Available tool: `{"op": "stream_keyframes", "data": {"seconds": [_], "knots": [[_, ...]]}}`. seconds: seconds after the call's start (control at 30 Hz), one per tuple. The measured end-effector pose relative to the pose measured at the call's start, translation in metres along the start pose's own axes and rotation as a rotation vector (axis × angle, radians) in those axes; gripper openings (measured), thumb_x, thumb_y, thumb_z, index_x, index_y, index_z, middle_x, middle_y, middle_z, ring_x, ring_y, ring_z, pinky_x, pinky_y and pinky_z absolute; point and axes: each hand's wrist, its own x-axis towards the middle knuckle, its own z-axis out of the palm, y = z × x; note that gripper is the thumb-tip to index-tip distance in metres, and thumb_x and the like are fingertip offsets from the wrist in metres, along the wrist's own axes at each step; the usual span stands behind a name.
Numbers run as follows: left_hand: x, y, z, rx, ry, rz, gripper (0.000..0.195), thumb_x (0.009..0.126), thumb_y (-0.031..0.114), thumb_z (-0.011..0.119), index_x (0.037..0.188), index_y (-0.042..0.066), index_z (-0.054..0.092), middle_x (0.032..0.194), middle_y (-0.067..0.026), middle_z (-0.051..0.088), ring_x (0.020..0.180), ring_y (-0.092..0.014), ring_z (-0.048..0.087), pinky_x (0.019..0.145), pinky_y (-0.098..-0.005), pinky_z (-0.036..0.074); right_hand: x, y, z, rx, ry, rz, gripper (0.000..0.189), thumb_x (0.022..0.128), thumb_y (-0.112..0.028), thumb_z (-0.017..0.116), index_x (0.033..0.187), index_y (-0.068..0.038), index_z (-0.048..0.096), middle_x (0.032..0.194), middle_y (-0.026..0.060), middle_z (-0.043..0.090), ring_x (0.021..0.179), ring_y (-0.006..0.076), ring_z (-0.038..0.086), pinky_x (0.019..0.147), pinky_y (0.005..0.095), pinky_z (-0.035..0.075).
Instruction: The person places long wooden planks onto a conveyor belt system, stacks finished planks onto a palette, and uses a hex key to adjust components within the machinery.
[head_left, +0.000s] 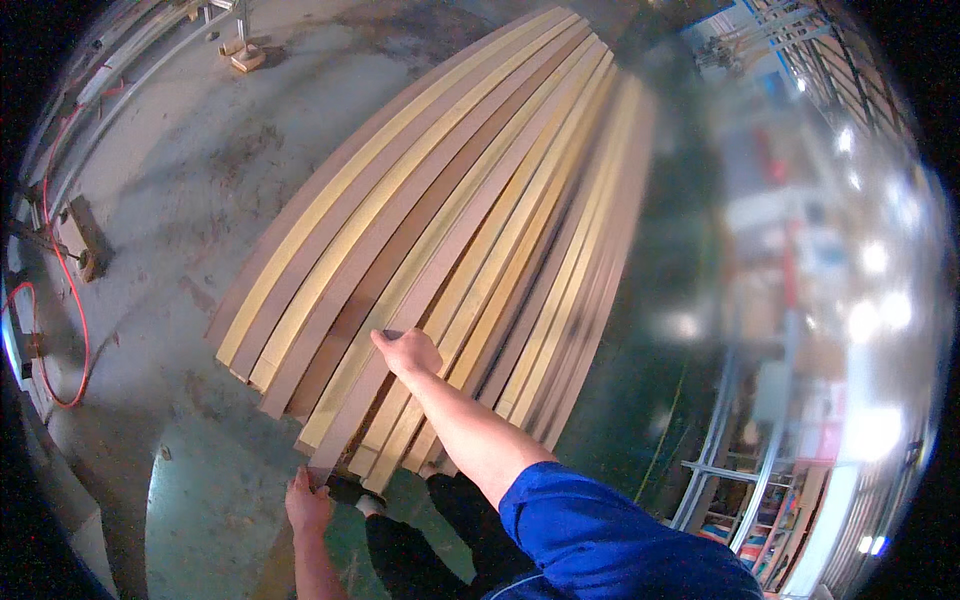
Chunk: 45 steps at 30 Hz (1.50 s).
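Long flat boards lie side by side before me, pale yellow ones (300, 232) among pinkish-brown ones (345, 180). My left hand (307, 501) grips the near end of a pinkish-brown board (352, 416). Farther along that same board, my right hand (409, 351) is closed across its width, the thumb on the left edge and the fingers over the right side. A dark gap shows along the board's right edge. The undersides of the boards and some of my fingers are hidden. My forearm covers part of the near ends.
Stained concrete floor (225, 165) surrounds the boards. A red hose (82, 330) loops at the left, near a metal frame with a wooden block (247, 58) under its foot. Metal rails (765, 457) and shelving stand at the right, partly blurred. My feet are close to the near board ends.
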Motion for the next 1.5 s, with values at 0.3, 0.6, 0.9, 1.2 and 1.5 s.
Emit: {"op": "stream_keyframes", "data": {"seconds": [0.3,0.6,0.9,1.2,1.5], "knots": [[0.000,0.010,0.034,0.193,0.283,0.180,0.066,0.080,0.014,0.080,0.138,0.001,0.052,0.128,-0.0232,0.062,0.114,-0.042,0.063,0.095,-0.0471,0.052,0.015,-0.002,-0.013,-0.180,0.021,-0.059,0.083,0.086,-0.080,0.055,0.111,-0.002,0.072,0.107,0.0168,0.074,0.101,0.0314,0.073,0.078,0.0452,0.060],[0.002,0.063,0.014,-0.405,0.396,-0.042,0.068,0.074,0.009,0.084,0.132,0.004,0.049,0.117,-0.0206,0.067,0.112,-0.040,0.064,0.093,-0.0463,0.051,0.046,-0.007,-0.032,-0.268,-0.190,-0.053,0.094,0.084,-0.085,0.051,0.121,-0.001,0.070,0.122,0.0189,0.071,0.115,0.0321,0.069,0.092,0.0427,0.057],[0.000,0.044,0.036,-0.265,0.374,0.053,0.050,0.075,0.012,0.085,0.117,0.002,0.058,0.103,-0.0175,0.066,0.095,-0.036,0.065,0.083,-0.0452,0.052,0.034,-0.003,-0.033,-0.225,-0.177,-0.063,0.088,0.085,-0.084,0.051,0.113,-0.003,0.073,0.110,0.0176,0.075,0.109,0.0309,0.071,0.088,0.0440,0.057],[-0.011,0.035,0.010,-0.232,0.376,0.087,0.044,0.072,0.010,0.087,0.106,0.000,0.060,0.096,-0.0166,0.069,0.085,-0.033,0.068,0.077,-0.0427,0.055,0.021,-0.007,-0.023,-0.207,-0.168,-0.072,0.083,0.087,-0.082,0.050,0.098,-0.004,0.075,0.101,0.0137,0.075,0.099,0.0295,0.072,0.078,0.0425,0.058],[-0.031,0.005,-0.037,-0.159,0.312,0.248,0.049,0.060,0.018,0.092,0.093,0.002,0.060,0.078,-0.0151,0.068,0.070,-0.030,0.070,0.066,-0.0397,0.057,-0.010,0.012,-0.002,0.101,-0.069,-0.055,0.077,0.074,-0.076,0.070,0.096,-0.002,0.076,0.088,0.0140,0.077,0.089,0.0295,0.074,0.075,0.0403,0.059]]}}
